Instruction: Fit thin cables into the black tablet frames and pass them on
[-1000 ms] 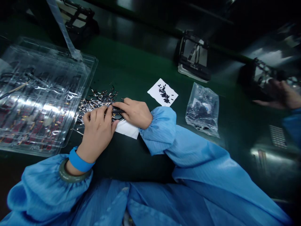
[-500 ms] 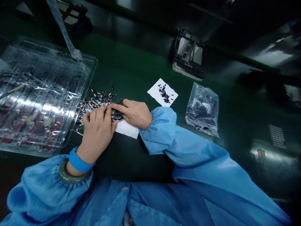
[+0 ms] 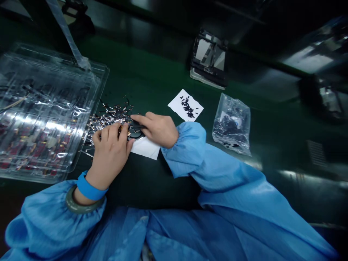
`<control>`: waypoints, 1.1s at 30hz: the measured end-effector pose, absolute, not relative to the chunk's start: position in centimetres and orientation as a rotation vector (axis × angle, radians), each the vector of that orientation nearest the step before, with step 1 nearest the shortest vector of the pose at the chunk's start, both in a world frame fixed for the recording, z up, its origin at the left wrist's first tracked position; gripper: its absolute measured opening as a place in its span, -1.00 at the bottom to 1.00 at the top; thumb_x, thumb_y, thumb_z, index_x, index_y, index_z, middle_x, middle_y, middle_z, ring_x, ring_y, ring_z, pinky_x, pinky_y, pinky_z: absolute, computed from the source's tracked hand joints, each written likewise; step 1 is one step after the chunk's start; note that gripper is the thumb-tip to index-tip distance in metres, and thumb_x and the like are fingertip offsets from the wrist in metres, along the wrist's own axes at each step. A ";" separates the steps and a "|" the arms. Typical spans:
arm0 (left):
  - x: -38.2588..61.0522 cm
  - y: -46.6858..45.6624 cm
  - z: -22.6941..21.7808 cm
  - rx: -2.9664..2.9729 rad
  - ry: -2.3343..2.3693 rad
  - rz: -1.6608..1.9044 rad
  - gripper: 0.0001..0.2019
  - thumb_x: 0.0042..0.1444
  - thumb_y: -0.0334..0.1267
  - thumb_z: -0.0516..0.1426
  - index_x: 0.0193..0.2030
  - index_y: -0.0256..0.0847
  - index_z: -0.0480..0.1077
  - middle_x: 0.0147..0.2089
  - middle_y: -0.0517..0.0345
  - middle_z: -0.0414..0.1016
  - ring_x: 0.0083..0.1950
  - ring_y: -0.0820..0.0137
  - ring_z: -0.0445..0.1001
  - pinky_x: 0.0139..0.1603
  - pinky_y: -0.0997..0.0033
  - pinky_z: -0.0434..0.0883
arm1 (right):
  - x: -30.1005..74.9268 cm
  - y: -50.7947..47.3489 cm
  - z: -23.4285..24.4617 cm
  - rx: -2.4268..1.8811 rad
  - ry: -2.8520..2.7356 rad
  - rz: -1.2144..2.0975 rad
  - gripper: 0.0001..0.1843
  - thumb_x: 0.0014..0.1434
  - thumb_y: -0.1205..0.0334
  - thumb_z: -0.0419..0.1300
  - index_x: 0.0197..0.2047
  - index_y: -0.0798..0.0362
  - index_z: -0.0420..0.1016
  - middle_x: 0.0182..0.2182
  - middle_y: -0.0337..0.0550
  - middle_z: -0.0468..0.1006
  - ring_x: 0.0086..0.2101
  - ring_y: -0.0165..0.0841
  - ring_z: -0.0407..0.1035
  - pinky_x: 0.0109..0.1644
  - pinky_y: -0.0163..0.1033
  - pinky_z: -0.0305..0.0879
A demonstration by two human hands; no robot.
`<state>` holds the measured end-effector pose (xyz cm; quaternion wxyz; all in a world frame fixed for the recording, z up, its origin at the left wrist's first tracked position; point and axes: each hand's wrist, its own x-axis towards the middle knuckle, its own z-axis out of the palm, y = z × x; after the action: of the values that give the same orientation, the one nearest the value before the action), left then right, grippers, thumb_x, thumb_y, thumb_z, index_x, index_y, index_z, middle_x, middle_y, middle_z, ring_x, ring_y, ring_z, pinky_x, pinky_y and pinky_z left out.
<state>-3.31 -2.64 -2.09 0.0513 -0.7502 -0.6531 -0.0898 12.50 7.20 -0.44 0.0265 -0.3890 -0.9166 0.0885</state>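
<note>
My left hand [image 3: 110, 154], palm down with bent fingers, is at the near edge of a pile of small flex cables [image 3: 104, 121], silvery and black with coppery glints. Its thumb and index finger are closed around a small dark flex cable [image 3: 128, 133], partly hidden by the fingers. From the right comes my right hand [image 3: 162, 129], its index finger stretched along thin black tweezers [image 3: 138, 127] that point at the left fingertips. Whether the tips touch the cable is too small to tell. A white paper [image 3: 145, 148] lies under the work, below the right hand.
Clear plastic trays [image 3: 65, 145] with red and gold parts are stacked at left. Tiny black pieces lie on a white sheet [image 3: 176, 104]. Right of it is a clear bag [image 3: 231, 123] of dark parts. A black-framed device [image 3: 208, 58] stands behind on the green bench [image 3: 141, 76].
My right index fingertip has drawn slightly back from the left fingers, leaving a small gap. The left hand keeps nearly the same pose. The whole view has shifted a little.
</note>
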 end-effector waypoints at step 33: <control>-3.8 -2.7 -2.1 -2.292 -1.900 -0.247 -0.51 0.31 -0.18 -0.03 0.29 -0.41 0.24 0.17 -0.41 0.35 0.10 -0.13 0.34 0.01 -0.10 0.22 | 19.8 12.8 0.3 -1.942 -2.257 0.199 -0.76 0.22 0.24 0.03 -0.20 0.10 0.51 -0.24 0.03 0.55 -0.20 -0.12 0.43 -0.11 -0.06 0.32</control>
<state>-3.77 -2.74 -2.09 0.0770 -0.7651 -0.6340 -0.0825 19.84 12.78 0.25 0.0784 -0.6488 -0.7540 0.0665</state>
